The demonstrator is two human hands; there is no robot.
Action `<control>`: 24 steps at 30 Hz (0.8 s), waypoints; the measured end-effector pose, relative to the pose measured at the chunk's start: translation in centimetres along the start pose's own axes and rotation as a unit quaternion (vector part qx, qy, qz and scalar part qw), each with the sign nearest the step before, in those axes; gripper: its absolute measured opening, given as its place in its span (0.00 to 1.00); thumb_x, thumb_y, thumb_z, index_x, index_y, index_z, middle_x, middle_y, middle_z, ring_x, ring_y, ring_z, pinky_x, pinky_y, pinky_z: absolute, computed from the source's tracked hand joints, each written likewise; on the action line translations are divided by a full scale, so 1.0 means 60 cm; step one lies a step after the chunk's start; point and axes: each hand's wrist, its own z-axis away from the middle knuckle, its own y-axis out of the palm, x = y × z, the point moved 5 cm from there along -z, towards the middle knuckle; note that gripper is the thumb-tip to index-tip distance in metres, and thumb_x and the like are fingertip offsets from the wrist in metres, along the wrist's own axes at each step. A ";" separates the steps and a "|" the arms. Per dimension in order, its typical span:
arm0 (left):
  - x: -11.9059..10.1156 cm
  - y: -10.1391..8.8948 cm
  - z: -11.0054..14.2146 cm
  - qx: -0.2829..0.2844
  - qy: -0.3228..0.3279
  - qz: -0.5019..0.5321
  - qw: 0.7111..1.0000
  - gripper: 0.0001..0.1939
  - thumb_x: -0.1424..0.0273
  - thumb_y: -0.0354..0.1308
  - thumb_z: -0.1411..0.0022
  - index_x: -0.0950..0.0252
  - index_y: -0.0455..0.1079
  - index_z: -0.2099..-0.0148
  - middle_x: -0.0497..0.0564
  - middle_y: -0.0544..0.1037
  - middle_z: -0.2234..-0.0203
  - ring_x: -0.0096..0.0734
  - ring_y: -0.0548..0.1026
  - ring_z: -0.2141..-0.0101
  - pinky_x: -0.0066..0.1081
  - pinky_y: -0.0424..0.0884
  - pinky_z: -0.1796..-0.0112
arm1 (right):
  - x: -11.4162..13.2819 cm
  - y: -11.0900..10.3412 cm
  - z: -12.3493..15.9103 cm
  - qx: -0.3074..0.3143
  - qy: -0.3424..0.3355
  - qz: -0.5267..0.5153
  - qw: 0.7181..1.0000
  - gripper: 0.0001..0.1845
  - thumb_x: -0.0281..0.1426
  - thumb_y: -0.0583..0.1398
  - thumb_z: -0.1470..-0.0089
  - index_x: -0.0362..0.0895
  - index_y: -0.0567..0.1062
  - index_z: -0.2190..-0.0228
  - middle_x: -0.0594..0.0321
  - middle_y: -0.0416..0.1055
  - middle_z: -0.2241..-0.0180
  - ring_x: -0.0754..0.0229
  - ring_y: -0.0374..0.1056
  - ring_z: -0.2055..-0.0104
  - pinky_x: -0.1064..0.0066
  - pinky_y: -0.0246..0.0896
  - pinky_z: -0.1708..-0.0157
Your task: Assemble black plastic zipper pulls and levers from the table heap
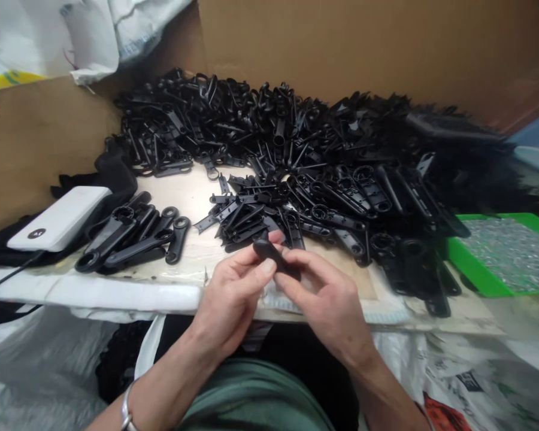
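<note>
A black plastic handle part (269, 251) is held between both hands above the table's front edge. My left hand (233, 293) grips its far end, thumb on top and fingers beneath. With thumb and fingers, my right hand (326, 293) pinches the near end. Just beyond the hands lies a loose heap of small black plastic pieces (247, 218). Left of them rest several longer black parts with ringed ends (139, 239). More such ringed parts (345, 197) are spread to the right. The underside of the held part is hidden by my fingers.
A large pile of black parts (233, 114) fills the back against cardboard walls (363, 48). A white power bank (60, 218) with a cable lies at left. At right stands a green tray (469, 263) of small metal pieces. Plastic bags (40, 365) hang below the table.
</note>
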 end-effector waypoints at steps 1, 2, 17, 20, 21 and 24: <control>-0.008 -0.007 0.003 -0.015 0.045 -0.076 0.996 0.21 0.71 0.57 0.37 0.62 0.66 0.42 0.54 0.69 0.43 0.39 0.65 0.42 0.38 0.61 0.42 | 0.007 -0.009 -0.004 0.006 -0.032 0.037 0.999 0.06 0.25 0.63 0.45 0.48 0.74 0.64 0.65 0.74 0.64 0.59 0.70 0.61 0.69 0.66 0.58; -0.021 -0.011 0.007 -0.028 0.105 -0.172 0.979 0.24 0.71 0.57 0.37 0.61 0.62 0.40 0.54 0.65 0.40 0.40 0.62 0.40 0.39 0.59 0.41 | 0.014 -0.017 -0.006 0.014 -0.062 0.071 0.995 0.07 0.24 0.63 0.45 0.47 0.74 0.64 0.65 0.73 0.63 0.58 0.69 0.60 0.68 0.65 0.57; -0.046 0.030 0.019 0.186 0.300 -0.521 0.777 0.10 0.75 0.50 0.34 0.69 0.68 0.52 0.54 0.74 0.66 0.34 0.68 0.65 0.35 0.64 0.64 | 0.004 -0.040 0.010 0.060 -0.015 -0.017 0.998 0.08 0.28 0.66 0.45 0.49 0.73 0.63 0.65 0.70 0.60 0.58 0.67 0.55 0.71 0.65 0.57; -0.048 0.032 0.029 0.182 0.314 -0.498 0.788 0.09 0.78 0.50 0.35 0.70 0.68 0.54 0.53 0.73 0.68 0.33 0.68 0.66 0.33 0.64 0.66 | 0.021 -0.042 0.020 0.038 -0.038 0.019 0.998 0.08 0.26 0.66 0.46 0.48 0.74 0.65 0.66 0.71 0.64 0.60 0.69 0.60 0.72 0.65 0.60; -0.050 0.033 0.032 0.183 0.317 -0.487 0.793 0.09 0.79 0.51 0.36 0.70 0.68 0.54 0.53 0.73 0.68 0.32 0.68 0.66 0.32 0.64 0.65 | 0.029 -0.043 0.024 0.034 -0.053 0.037 0.997 0.08 0.26 0.66 0.46 0.47 0.74 0.65 0.66 0.71 0.65 0.61 0.69 0.61 0.72 0.65 0.60; -0.051 0.037 0.037 0.179 0.327 -0.466 0.803 0.09 0.79 0.53 0.37 0.71 0.69 0.54 0.53 0.73 0.68 0.31 0.68 0.66 0.31 0.65 0.65 | 0.044 -0.047 0.033 0.030 -0.077 0.086 0.993 0.07 0.25 0.65 0.45 0.46 0.74 0.64 0.66 0.72 0.65 0.62 0.69 0.62 0.73 0.65 0.60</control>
